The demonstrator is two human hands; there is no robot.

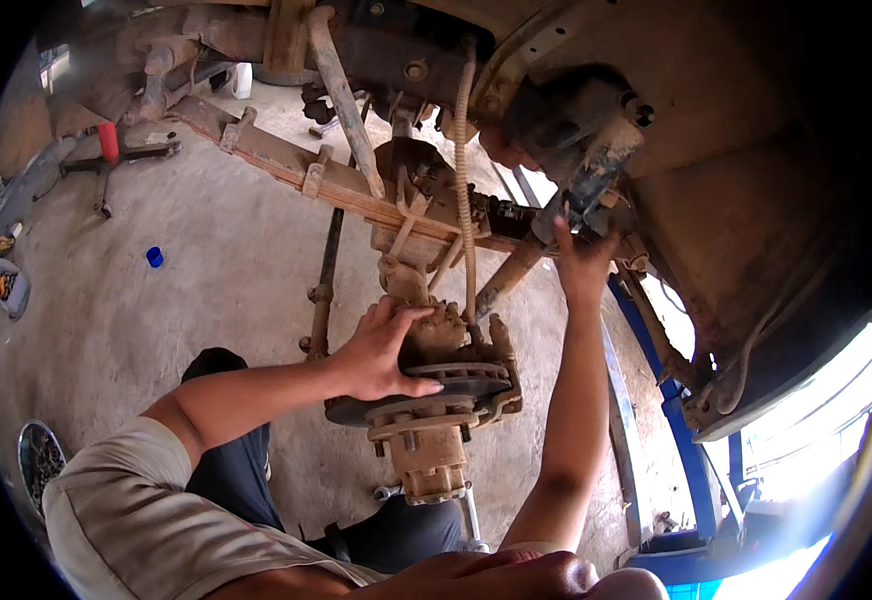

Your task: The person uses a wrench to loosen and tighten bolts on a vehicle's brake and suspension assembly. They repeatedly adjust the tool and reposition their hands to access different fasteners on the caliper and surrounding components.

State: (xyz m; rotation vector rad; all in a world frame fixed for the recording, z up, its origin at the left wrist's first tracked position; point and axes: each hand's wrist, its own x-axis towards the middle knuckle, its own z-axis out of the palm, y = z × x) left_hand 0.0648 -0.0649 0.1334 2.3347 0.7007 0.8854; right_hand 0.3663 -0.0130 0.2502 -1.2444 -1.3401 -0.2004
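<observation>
Rusty brake disc (436, 385) gripped by left hand (381, 350); right hand (581, 265) raised overhead.

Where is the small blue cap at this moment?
In the head view, the small blue cap lies alone on the concrete floor, on the person's left side, below the red-handled tool and far left of the left hand on the brake disc.

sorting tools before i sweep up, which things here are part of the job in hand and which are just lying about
In hand:
- brake disc and rusty hub, left hand gripping the disc rim
- shock absorber, right hand reaching up to its lower end
- leaf spring

Lying about:
- blue cap on the floor
- red jack
- parts tray
</observation>
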